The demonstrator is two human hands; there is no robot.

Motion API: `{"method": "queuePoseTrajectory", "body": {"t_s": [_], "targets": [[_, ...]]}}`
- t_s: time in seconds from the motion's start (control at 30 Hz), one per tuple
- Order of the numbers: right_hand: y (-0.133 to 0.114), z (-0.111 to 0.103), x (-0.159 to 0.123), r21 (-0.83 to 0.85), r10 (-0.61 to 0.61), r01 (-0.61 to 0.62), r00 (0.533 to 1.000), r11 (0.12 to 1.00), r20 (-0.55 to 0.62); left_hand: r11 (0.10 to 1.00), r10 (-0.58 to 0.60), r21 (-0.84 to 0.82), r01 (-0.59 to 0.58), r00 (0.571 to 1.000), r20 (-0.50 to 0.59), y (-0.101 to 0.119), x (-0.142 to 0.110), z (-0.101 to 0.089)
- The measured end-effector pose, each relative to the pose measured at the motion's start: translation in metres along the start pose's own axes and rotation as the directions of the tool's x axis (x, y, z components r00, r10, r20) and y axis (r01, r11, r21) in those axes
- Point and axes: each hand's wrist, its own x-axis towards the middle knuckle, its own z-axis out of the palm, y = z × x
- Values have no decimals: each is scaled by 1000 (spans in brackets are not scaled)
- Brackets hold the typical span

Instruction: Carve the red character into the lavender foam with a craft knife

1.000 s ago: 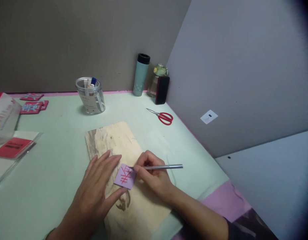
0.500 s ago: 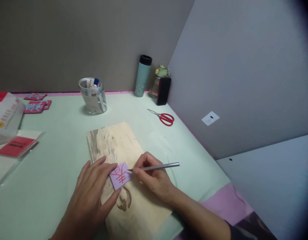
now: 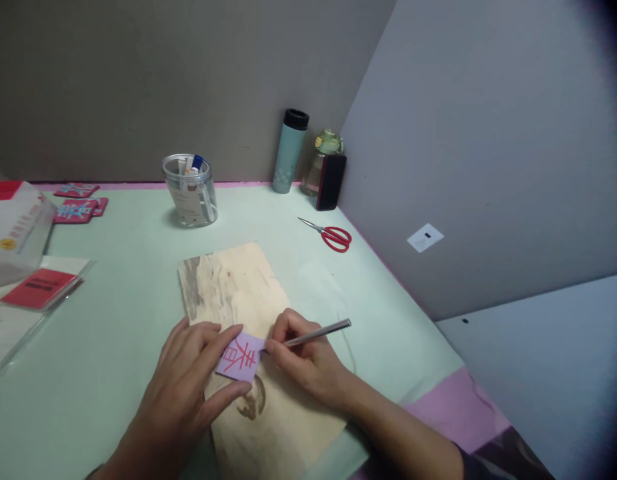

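A small lilac paper square (image 3: 239, 357) with a red cut character lies on a pale wooden board (image 3: 248, 293) in front of me. My left hand (image 3: 185, 383) rests on the board with thumb and fingers pinching the square's left and lower edges. My right hand (image 3: 303, 357) is closed round a thin silver craft knife (image 3: 318, 332), held like a pen. Its tip touches the square's right edge.
Red-handled scissors (image 3: 331, 235) lie to the right near the wall. A clear jar of markers (image 3: 191, 191), a teal flask (image 3: 289, 151), a glass jar (image 3: 322, 162) and a dark phone (image 3: 331, 181) stand at the back. Red paper pieces (image 3: 78, 208) and packets (image 3: 37, 288) lie left.
My left hand has turned the lilac square anticlockwise on the board and shifted it slightly left. The knife has tilted, its far end rising, with the tip kept at the square's edge.
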Motion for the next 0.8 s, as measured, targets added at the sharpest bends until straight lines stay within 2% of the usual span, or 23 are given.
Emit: {"method": "queuePoseTrajectory", "body": {"t_s": [0.17,0.63,0.8], "targets": [[0,1,1,-23,-14,14,1000,1000,8,1000,6,-13,-6,1000,21,-4,0,-2],[-3,1,0,-70,-36,37,999,997,10,1000,-24,-17,23,999,-30,2,4,0],[-6,1,0,-116,-46,49,999,992,29,1000,-26,-11,26,1000,-8,3,5,-2]]}}
